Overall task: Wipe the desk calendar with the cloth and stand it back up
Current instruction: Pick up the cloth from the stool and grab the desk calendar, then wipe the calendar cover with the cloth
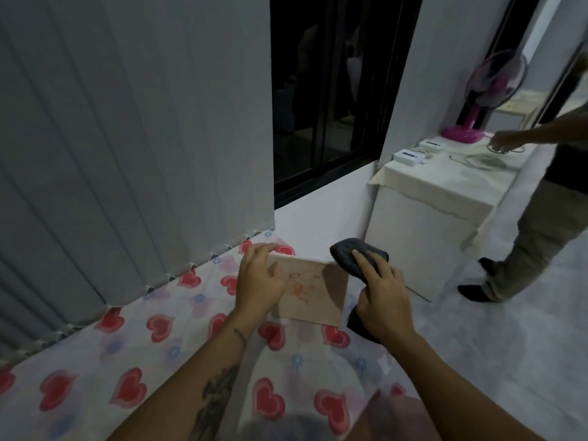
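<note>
A beige desk calendar (318,294) with a faint red drawing lies tilted over the far corner of a table covered in a heart-print cloth (152,351). My left hand (259,281) grips the calendar's left side, fingers over its top edge. My right hand (380,291) holds a dark grey cloth (353,254) bunched against the calendar's upper right corner; more of the cloth hangs below the hand at the calendar's right edge.
Grey vertical blinds (111,138) hang right behind the table. A dark window (324,90) is beyond. A white cabinet (423,224) with small boxes and a pink fan (477,100) stands to the right, where another person (534,198) reaches over it.
</note>
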Demonstrator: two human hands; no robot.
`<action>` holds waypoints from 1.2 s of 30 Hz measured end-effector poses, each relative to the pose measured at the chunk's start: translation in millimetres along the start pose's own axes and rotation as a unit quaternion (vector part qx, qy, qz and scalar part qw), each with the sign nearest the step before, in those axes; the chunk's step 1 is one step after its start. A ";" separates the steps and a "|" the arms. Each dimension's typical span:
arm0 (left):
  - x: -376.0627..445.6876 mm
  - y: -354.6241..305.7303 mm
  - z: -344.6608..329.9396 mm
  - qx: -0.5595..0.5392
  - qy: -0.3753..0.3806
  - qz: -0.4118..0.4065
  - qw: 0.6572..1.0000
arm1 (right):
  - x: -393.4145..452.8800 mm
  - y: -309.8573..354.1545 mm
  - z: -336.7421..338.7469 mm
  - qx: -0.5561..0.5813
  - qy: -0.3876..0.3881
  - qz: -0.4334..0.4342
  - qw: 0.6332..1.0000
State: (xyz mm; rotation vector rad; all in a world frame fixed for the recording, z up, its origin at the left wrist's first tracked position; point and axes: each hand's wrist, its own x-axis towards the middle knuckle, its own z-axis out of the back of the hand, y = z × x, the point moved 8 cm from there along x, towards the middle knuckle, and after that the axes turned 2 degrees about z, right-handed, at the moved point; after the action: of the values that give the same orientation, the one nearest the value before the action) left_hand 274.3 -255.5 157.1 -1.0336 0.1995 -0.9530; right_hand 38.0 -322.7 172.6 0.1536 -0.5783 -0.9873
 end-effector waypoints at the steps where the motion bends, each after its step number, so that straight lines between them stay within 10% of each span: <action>1: 8.8 8.4 -3.4 0.004 0.013 0.007 1.000 | 3.5 2.1 -3.8 0.001 -0.003 -0.004 1.000; 8: 45.6 54.7 -44.6 0.019 0.162 -0.003 0.987 | 17.5 4.0 -26.1 -0.001 -0.006 -0.029 1.000; 24: 41.9 10.8 8.0 -0.079 -0.004 -0.081 0.994 | 20.5 25.5 -14.7 0.009 -0.022 -0.014 1.000; 30: 8.9 3.7 32.5 -0.218 -0.079 0.087 0.969 | 11.1 51.5 2.0 0.015 -0.019 0.031 0.999; 36: -39.1 -37.6 29.8 -0.370 0.015 0.139 0.919 | -2.3 55.4 33.9 0.008 0.005 0.057 0.998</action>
State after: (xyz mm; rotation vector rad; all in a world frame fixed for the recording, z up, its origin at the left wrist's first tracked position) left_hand 245.7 -213.4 192.3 -1.6293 0.7547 -0.6299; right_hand 60.3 -285.6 221.1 0.1385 -0.5794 -0.8718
